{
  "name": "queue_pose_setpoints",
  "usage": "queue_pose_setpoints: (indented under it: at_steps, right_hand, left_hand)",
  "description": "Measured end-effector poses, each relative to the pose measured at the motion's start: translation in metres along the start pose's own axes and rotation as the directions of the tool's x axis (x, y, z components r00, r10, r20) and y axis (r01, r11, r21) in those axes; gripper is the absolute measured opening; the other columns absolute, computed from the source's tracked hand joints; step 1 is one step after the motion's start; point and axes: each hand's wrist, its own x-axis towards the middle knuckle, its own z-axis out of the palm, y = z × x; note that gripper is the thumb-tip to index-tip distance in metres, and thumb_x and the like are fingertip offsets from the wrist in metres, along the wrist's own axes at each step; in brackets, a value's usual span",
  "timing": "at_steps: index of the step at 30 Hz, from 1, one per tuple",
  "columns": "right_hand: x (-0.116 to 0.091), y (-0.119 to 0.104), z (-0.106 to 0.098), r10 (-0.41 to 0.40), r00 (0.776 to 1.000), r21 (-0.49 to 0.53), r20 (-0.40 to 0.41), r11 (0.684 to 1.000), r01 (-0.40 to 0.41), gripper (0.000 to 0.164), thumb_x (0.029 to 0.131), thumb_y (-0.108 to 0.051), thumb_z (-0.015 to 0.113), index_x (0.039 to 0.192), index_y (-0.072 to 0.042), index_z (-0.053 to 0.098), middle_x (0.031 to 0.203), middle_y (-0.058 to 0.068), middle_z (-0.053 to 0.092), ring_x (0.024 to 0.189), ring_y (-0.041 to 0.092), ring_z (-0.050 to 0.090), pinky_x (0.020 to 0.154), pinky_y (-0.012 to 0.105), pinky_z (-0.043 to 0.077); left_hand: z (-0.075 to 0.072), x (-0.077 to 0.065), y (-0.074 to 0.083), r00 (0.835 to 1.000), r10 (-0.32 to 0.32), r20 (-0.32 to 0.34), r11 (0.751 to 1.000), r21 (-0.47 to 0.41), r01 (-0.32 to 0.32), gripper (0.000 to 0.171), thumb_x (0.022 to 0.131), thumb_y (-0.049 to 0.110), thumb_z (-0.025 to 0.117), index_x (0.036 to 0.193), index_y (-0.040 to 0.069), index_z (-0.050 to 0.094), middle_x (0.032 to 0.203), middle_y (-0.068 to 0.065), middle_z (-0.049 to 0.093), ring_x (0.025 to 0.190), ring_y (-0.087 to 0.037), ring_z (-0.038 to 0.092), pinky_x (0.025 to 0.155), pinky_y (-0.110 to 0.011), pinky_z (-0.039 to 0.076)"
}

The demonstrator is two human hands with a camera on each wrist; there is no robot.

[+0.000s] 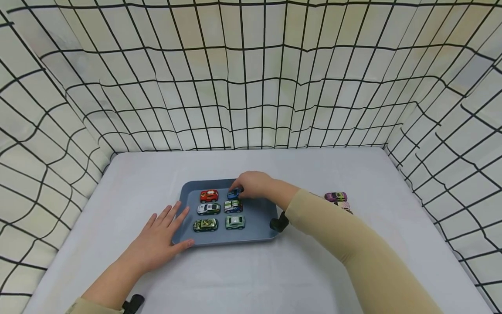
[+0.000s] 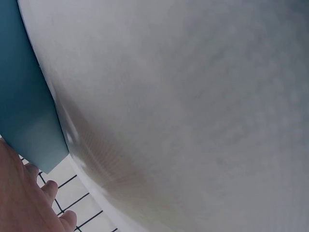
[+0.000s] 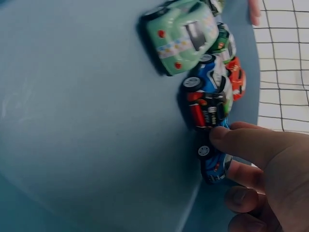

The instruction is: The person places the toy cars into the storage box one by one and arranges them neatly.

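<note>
A blue toy car [image 1: 234, 193] is pinched between the thumb and fingers of my right hand [image 1: 255, 185], at the far side of a blue-grey tray [image 1: 259, 224]. In the right wrist view the same blue car [image 3: 217, 166] sits low, close beside a blue, white and green toy car [image 3: 212, 77]. My left hand [image 1: 158, 242] lies with spread fingers at the tray's left edge. Also on the tray are a red car [image 1: 209, 196], a white police-style car [image 1: 208, 209], a camouflage car [image 1: 205, 225] and a mint green car [image 1: 235, 222].
Right of the tray, a purple toy car [image 1: 335, 196] and a pink one [image 1: 342, 205] lie on the white table [image 1: 251, 279], partly behind my right sleeve [image 1: 333, 226]. White walls with a black grid [image 1: 251, 83] enclose the table's back and sides.
</note>
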Motion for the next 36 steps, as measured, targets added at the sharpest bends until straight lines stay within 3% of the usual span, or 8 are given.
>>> queue_pose_setpoints:
  at_steps: [6,15,36]
  right_hand:
    - [0.0011,-0.0044,0.004,0.011,1.0,-0.048,-0.015,0.999,-0.011,0.038,0.096,-0.028,0.067,0.134,-0.03,0.064,0.135,-0.005,0.062,0.124,0.013,0.056,0.101,0.033,0.048]
    - [0.0054,-0.0068,0.0089,-0.003,0.998,-0.104,-0.061,0.995,-0.003,0.039,0.096,-0.033,0.067,0.135,-0.033,0.063,0.134,-0.006,0.062,0.123,0.013,0.057,0.094,0.034,0.052]
    - [-0.004,-0.0044,0.0043,0.017,0.995,-0.023,-0.097,1.0,-0.019,0.042,0.093,-0.038,0.07,0.134,-0.035,0.063,0.128,-0.008,0.064,0.118,0.01,0.058,0.096,0.032,0.051]
  left_hand:
    - [-0.0016,-0.0002,0.0006,1.0,0.001,0.001,1.0,0.003,-0.001,0.096,0.087,0.073,0.053,0.158,0.013,0.028,0.163,-0.018,0.018,0.147,-0.043,0.018,0.114,-0.066,0.014]
    - [-0.0022,0.0005,0.0014,1.0,0.001,0.005,1.0,0.003,-0.002,0.096,0.087,0.074,0.052,0.158,0.013,0.028,0.163,-0.018,0.018,0.147,-0.043,0.018,0.113,-0.067,0.014]
    - [-0.001,0.0008,0.0009,1.0,-0.005,0.007,1.0,0.003,0.005,0.098,0.086,0.076,0.05,0.158,0.012,0.028,0.163,-0.018,0.017,0.147,-0.044,0.017,0.113,-0.068,0.014]
